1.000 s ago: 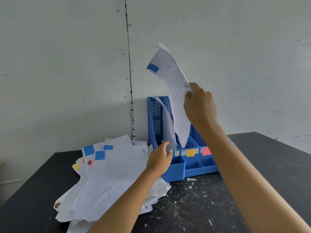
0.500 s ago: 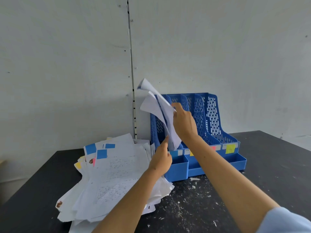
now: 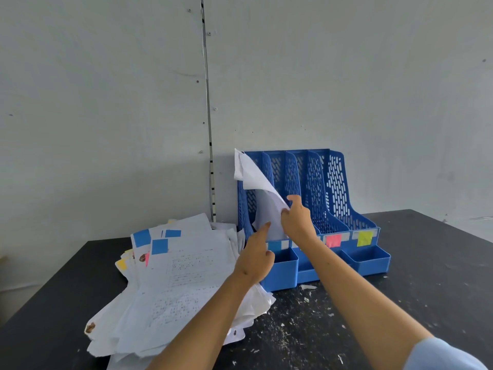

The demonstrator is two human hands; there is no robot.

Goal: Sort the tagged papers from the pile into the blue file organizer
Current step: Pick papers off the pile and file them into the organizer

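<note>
The blue file organizer (image 3: 336,182) stands against the wall with several upright slots. Its front carries a blue tag (image 3: 274,245), a pink tag (image 3: 333,240) and a yellow tag (image 3: 365,238). White papers (image 3: 256,180) stand curled in its leftmost slot, above the blue tag. My right hand (image 3: 297,221) pinches the right edge of those papers. My left hand (image 3: 256,259) is just below, its index finger stretched up against the papers' lower part. The pile of tagged papers (image 3: 176,284) lies to the left of the organizer, with blue-tagged sheets on top.
Everything sits on a black table (image 3: 426,289) flecked with white scraps in front of the organizer. A grey wall (image 3: 106,102) runs close behind. Yellow and pink tags poke out at the pile's left edge. The organizer's small front trays (image 3: 370,259) hold nothing.
My right hand has brought the blue-tagged sheet down from high in the air into the leftmost slot. My left hand has risen slightly, its index finger now on the paper.
</note>
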